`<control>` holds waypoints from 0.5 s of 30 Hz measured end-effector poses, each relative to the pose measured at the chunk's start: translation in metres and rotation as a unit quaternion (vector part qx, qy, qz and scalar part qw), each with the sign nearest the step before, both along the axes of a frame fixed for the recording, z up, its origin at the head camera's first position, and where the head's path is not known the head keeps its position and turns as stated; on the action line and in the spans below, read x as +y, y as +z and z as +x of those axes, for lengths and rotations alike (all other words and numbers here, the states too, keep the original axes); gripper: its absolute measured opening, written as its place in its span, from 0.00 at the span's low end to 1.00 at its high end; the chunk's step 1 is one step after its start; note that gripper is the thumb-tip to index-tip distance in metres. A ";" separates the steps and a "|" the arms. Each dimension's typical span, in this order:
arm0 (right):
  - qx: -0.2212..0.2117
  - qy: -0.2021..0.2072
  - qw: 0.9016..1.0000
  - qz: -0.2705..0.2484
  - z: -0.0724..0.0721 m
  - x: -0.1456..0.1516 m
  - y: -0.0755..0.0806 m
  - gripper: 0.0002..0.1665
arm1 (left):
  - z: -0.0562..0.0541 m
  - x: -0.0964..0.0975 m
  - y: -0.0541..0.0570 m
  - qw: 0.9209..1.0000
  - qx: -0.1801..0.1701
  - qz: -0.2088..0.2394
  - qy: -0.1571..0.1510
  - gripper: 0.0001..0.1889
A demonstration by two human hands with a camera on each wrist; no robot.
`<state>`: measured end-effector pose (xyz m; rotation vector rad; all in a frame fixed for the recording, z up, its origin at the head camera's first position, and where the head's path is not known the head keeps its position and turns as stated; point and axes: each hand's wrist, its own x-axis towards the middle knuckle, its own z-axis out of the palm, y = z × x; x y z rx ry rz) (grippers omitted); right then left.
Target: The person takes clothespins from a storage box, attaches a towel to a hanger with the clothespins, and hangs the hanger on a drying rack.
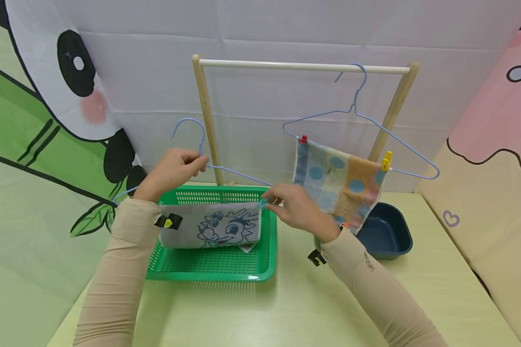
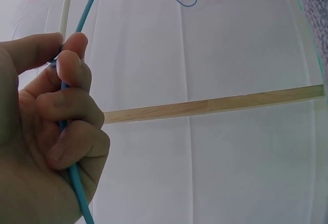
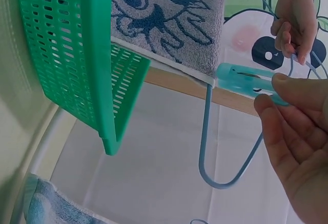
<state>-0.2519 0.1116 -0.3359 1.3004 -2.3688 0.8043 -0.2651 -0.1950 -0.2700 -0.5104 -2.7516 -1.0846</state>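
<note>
My left hand grips a blue wire hanger just below its hook; in the left wrist view the fingers curl round the wire. A grey towel with a dark blue cartoon face hangs from this hanger, over the basket. Between thumb and fingers my right hand pinches a teal clothespin, whose jaws are at the towel's corner and the hanger's lower wire. The rounded end of the hanger loops below the clothespin in the right wrist view.
A green basket stands on the table under the towel. Behind is a rack with a white rail, bearing another hanger with a patterned cloth held by a red clip and a yellow clip. A dark blue basin sits at right.
</note>
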 end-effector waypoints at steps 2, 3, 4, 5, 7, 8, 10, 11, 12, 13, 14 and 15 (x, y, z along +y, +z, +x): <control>-0.002 0.005 1.000 -0.006 -0.001 0.000 0.000 0.10 | 0.000 0.000 0.000 1.000 -0.002 0.002 -0.001 0.21; -0.004 0.005 1.000 -0.010 -0.001 0.000 0.000 0.10 | 0.000 0.001 0.000 1.000 -0.004 0.004 -0.002 0.21; -0.006 0.005 1.000 -0.014 -0.001 0.000 0.000 0.09 | -0.001 0.001 0.000 1.000 -0.004 0.005 -0.003 0.21; -0.008 0.004 1.000 -0.018 -0.001 0.000 -0.001 0.09 | -0.001 0.001 0.000 1.000 -0.005 0.006 -0.003 0.22; -0.011 0.003 1.000 -0.027 -0.002 0.000 -0.001 0.08 | -0.001 0.002 0.000 1.000 -0.006 0.007 -0.002 0.22; -0.014 0.002 0.999 -0.031 -0.002 0.000 -0.002 0.08 | -0.001 0.002 0.000 1.000 -0.005 0.007 -0.002 0.22; -0.017 0.002 0.999 -0.038 -0.003 0.000 -0.003 0.08 | -0.001 0.002 -0.001 1.000 -0.004 0.006 -0.001 0.22; -0.017 0.001 0.999 -0.040 -0.003 0.000 -0.003 0.07 | -0.001 0.002 -0.001 1.000 -0.002 0.005 -0.001 0.22; -0.017 0.001 0.999 -0.041 -0.004 0.000 -0.004 0.07 | -0.001 0.003 -0.001 1.000 -0.001 0.004 -0.001 0.22; -0.016 -0.001 0.999 -0.042 -0.004 0.000 -0.005 0.07 | -0.001 0.003 -0.001 1.000 -0.001 0.003 -0.002 0.21; -0.016 -0.002 0.999 -0.042 -0.004 0.000 -0.005 0.07 | -0.001 0.003 -0.002 1.000 0.001 0.001 -0.002 0.21; -0.014 -0.003 0.999 -0.042 -0.005 0.000 -0.006 0.07 | -0.002 0.003 -0.002 1.000 0.002 0.000 -0.002 0.21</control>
